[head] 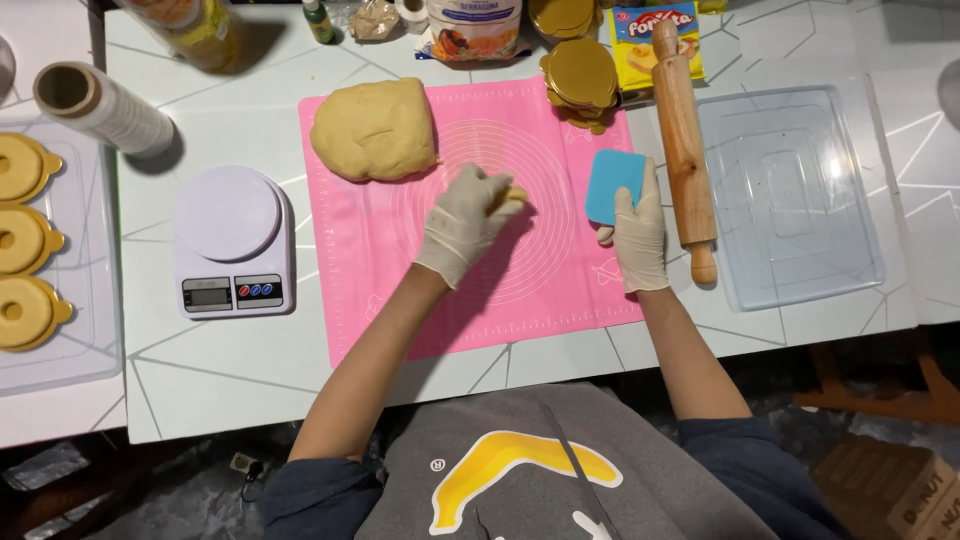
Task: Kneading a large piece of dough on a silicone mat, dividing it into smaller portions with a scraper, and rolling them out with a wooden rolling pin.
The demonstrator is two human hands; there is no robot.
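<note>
— So, what sits where on the pink mat (400, 270)?

— Biggest first: the dough slab (374, 129) lies at about ten o'clock from the left hand (462, 222), near but apart, its long axis running roughly left to right. That hand is far nearer to it than the right one.

— And the left hand itself?

— Gloved, fingers curled shut around a small dough piece (510, 194), which peeks out at the fingertips over the mat's ring markings.

— The right hand (638, 235)?

— Also gloved, at three o'clock from the left, pinching a blue scraper (612, 184) that stands up toward twelve o'clock. Just beside it, at three o'clock, the rolling pin (683, 145) lies with its long axis toward twelve.

— Containers?

— A clear plastic tray (790, 200) beyond the pin holds nothing I can make out. Another clear tray (60, 350) at far nine o'clock carries three gold moulds (25, 240). Stacked gold lids (580, 85) rest at the mat's twelve o'clock edge. A white kitchen scale (233, 243) sits left of the mat, pan bare.
</note>
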